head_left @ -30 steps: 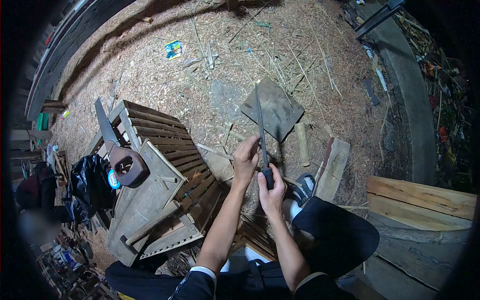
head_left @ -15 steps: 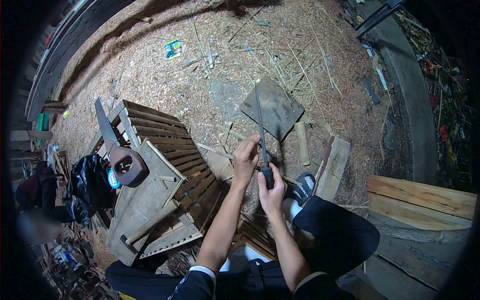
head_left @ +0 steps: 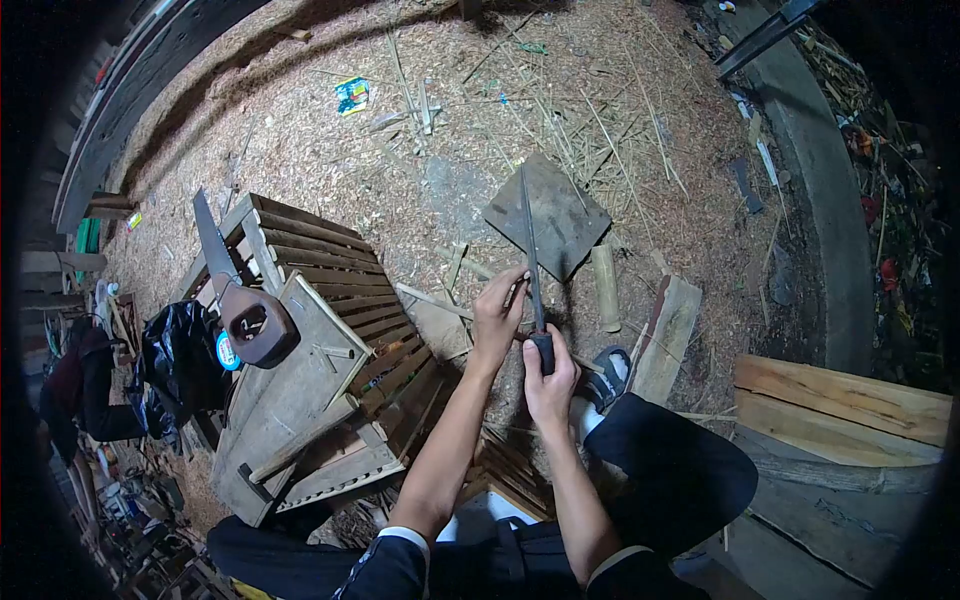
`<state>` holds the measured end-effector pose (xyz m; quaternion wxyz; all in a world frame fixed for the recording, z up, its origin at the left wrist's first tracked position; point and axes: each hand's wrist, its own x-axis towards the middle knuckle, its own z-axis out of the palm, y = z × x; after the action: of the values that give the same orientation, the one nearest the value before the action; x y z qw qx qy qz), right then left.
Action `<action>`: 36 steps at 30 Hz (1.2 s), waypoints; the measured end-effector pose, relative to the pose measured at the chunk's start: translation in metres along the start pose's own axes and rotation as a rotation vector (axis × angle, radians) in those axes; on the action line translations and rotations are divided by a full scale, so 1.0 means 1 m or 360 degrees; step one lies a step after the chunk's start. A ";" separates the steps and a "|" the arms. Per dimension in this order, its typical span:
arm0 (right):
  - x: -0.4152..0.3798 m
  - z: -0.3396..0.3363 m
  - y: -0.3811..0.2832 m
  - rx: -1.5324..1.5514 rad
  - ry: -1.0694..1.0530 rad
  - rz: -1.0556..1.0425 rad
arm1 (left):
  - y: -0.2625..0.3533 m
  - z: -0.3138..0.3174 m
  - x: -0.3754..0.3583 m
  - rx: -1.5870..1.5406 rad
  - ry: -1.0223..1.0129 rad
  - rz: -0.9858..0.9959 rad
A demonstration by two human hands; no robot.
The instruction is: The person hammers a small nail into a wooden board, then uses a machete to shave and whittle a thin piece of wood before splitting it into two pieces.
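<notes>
My right hand (head_left: 550, 385) is wrapped round the black handle of a long narrow-bladed tool (head_left: 533, 240), its thumb lying along the handle. The slim dark blade points away from me and tapers to its tip over a square board on the ground. Beside the blade, a little above the handle, is my left hand (head_left: 497, 318). Its fingers are bent and pinched together, with the fingertips right at the blade's left side.
A slatted wooden crate (head_left: 320, 270) stands at left, bearing a handsaw (head_left: 258, 325) and a hammer (head_left: 300, 440). Ahead lie the square board (head_left: 555, 220) and a bamboo piece (head_left: 605, 288) among shavings. Planks (head_left: 840, 400) are at right. Another person (head_left: 75, 380) bends at far left.
The left hand has shifted slightly right, its fingers more bent beside the blade. The tool and right hand moved slightly right. The person at far left has changed posture.
</notes>
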<state>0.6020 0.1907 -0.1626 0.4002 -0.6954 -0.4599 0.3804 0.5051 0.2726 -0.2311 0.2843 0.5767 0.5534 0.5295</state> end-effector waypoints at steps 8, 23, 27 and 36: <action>-0.002 0.000 0.011 0.0018 -0.0009 -0.0046 | -0.005 0.001 -0.005 -0.0071 -0.0016 -0.0124; -0.002 0.002 0.018 0.0058 -0.0037 -0.0094 | -0.016 0.002 -0.012 -0.0027 0.0002 -0.0136; 0.000 -0.002 0.011 -0.0018 -0.0033 -0.0117 | -0.015 0.002 -0.011 0.0011 -0.0013 -0.0144; 0.001 -0.003 0.012 -0.0121 -0.0099 -0.0098 | -0.018 0.000 -0.013 0.0088 0.0033 -0.0053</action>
<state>0.6085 0.1878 -0.1727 0.3706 -0.6835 -0.5073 0.3717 0.5015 0.2651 -0.2517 0.2714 0.5695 0.5802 0.5152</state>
